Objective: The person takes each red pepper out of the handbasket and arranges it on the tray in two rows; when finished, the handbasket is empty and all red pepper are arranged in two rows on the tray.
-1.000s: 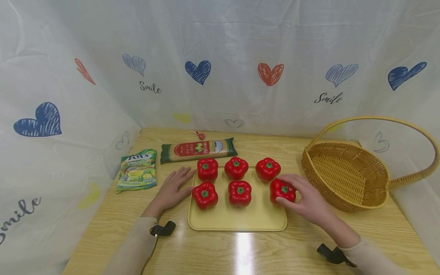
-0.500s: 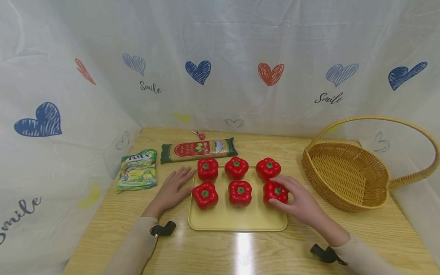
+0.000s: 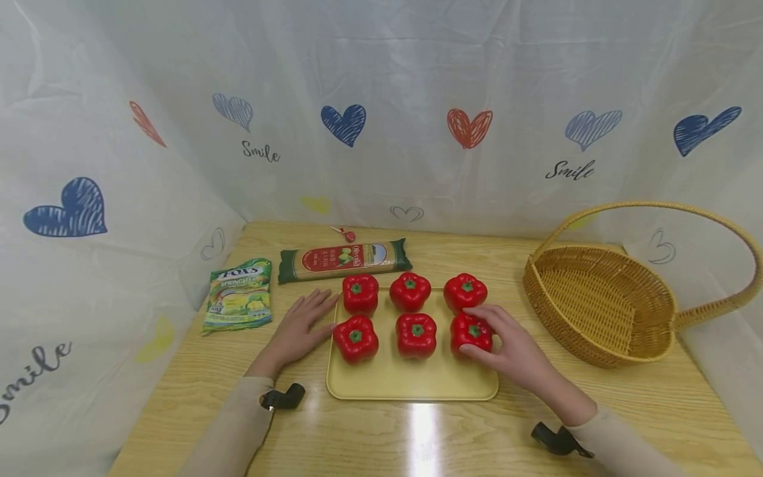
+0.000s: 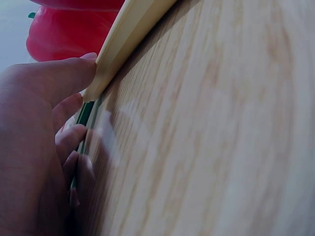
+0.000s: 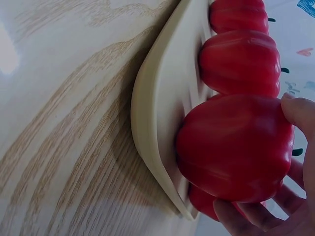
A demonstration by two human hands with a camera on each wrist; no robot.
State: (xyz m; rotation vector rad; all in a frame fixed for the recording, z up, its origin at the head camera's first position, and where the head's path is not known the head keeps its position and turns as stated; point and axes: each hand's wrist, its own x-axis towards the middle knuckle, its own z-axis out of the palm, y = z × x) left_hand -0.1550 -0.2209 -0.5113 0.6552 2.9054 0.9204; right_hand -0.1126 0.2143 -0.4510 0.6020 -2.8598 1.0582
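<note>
Red bell peppers with green stems stand in two rows on a pale yellow tray (image 3: 411, 384). My right hand (image 3: 518, 348) grips the front right bell pepper (image 3: 471, 334), with thumb and fingers around its sides. In the right wrist view that bell pepper (image 5: 236, 147) sits low over the tray's corner. My left hand (image 3: 304, 328) lies on the table left of the tray, fingers spread and pointing away. Its thumb (image 4: 74, 73) touches the tray's rim, close to the front left bell pepper (image 3: 356, 339).
A wicker basket (image 3: 596, 354) with a tall handle stands on the right. Behind the tray lie a pasta packet (image 3: 342, 260) and a lollipop (image 3: 348, 235). A green Fox's candy bag (image 3: 238, 296) is at the left, by the curtain (image 3: 399, 66).
My right hand has shifted left with the bell pepper, bringing it from the tray's right edge toward the front middle one. The left hand has stayed put.
</note>
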